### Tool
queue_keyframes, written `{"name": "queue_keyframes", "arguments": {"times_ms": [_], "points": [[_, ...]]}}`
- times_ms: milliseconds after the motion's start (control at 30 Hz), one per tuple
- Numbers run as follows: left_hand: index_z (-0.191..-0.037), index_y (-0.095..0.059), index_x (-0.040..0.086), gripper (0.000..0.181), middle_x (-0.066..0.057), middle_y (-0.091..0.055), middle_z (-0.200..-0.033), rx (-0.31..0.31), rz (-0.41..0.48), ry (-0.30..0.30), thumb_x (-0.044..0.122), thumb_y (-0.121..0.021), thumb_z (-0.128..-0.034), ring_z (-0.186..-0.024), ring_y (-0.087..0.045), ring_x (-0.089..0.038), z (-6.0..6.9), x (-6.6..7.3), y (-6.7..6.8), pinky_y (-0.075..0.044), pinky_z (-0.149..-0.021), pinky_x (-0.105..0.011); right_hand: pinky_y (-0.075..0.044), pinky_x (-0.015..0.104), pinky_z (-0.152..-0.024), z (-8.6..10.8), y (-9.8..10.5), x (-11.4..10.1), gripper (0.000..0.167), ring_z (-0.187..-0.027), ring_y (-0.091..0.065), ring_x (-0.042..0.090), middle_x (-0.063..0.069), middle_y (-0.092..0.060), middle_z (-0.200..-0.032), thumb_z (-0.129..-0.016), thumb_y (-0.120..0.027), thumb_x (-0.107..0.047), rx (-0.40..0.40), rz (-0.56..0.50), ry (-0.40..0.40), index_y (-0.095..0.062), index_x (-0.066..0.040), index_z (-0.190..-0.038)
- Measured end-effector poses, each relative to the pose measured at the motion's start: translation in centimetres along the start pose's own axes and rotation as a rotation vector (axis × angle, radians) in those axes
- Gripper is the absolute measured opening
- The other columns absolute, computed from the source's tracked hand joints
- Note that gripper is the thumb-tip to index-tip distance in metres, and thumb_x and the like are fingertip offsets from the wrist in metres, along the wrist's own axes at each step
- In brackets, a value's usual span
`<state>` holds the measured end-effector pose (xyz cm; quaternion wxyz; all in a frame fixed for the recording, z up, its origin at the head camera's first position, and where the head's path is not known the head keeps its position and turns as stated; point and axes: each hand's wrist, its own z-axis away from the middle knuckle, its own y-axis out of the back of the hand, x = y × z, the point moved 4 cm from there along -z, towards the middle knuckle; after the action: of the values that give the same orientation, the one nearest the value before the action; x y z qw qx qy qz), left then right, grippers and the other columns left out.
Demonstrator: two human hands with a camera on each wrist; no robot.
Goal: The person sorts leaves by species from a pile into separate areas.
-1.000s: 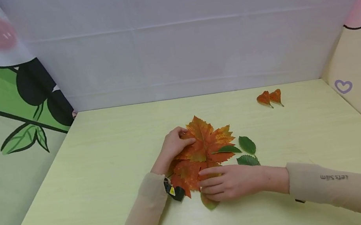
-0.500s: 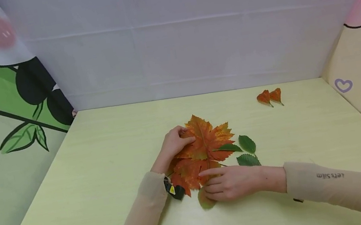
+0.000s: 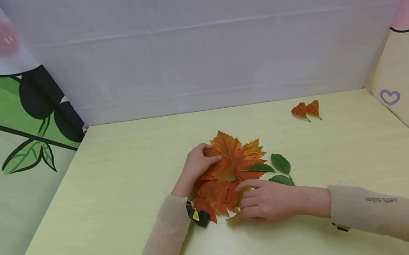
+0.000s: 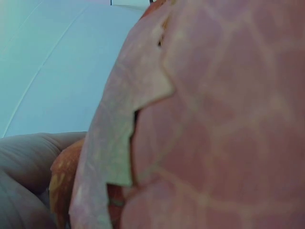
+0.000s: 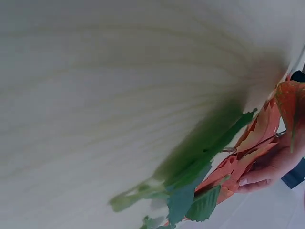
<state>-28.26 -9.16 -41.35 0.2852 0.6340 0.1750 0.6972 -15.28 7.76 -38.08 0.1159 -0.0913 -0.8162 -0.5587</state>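
In the head view my left hand (image 3: pixel 197 162) pinches the upper left edge of a bunch of orange maple leaves (image 3: pixel 230 154). The leaves overlap, and their serrated edges fill much of the left wrist view, close to the camera. My right hand (image 3: pixel 267 200) lies at the bunch's lower right, fingers bent, holding a small orange-green leaf (image 3: pixel 234 220) that sticks out past the fingertips. Most of that small leaf is hidden by the hand. Green leaves (image 3: pixel 280 163) spread from the bunch's right side, one of them lying across the orange leaf.
Two small orange-brown leaves (image 3: pixel 306 110) lie at the back right of the pale wooden table (image 3: pixel 82 220). A white cloth wall (image 3: pixel 218 62) rises behind the table. Printed panels stand along the left and right sides.
My right hand has shifted slightly right, and its fingers have bent more. The small leaf under it has turned and shows less. The left hand stays on the maple leaves.
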Motion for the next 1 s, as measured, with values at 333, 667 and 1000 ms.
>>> {"name": "queue_keyframes", "arguments": {"times_ms": [333, 667, 1000], "points": [[-0.115, -0.056, 0.006, 0.044, -0.011, -0.059, -0.110, 0.008, -0.012, -0.013, 0.028, -0.070, -0.0795, -0.095, -0.056, -0.025, -0.2, -0.1, -0.1, -0.047, -0.082, -0.037, -0.039, 0.032, -0.093, 0.5, 0.9, 1.2, 0.006, -0.073, -0.056, 0.002, -0.011, -0.061, -0.077, -0.081, -0.063, -0.017, 0.047, -0.172, -0.153, -0.065, -0.020, -0.085], [-0.115, -0.056, 0.006, 0.044, -0.012, -0.059, -0.112, 0.009, -0.017, -0.014, 0.029, -0.069, -0.0797, -0.098, -0.055, -0.026, -0.1, -0.2, -0.1, -0.047, -0.084, -0.038, -0.039, 0.030, -0.091, 1.2, 1.7, 1.8, 0.005, -0.072, -0.054, 0.002, -0.012, -0.059, -0.078, -0.087, -0.058, -0.019, 0.060, -0.172, -0.219, -0.063, -0.020, -0.086], [-0.116, -0.055, 0.006, 0.044, -0.012, -0.058, -0.113, 0.008, -0.017, -0.030, 0.029, -0.069, -0.0800, -0.099, -0.055, -0.026, -0.3, -0.2, 0.0, -0.046, -0.085, -0.038, -0.041, 0.032, -0.089, 3.5, 2.9, 3.4, 0.012, -0.069, -0.057, -0.001, -0.011, -0.064, -0.085, -0.092, -0.053, -0.023, 0.128, -0.275, -0.393, -0.061, -0.015, -0.091]]}}
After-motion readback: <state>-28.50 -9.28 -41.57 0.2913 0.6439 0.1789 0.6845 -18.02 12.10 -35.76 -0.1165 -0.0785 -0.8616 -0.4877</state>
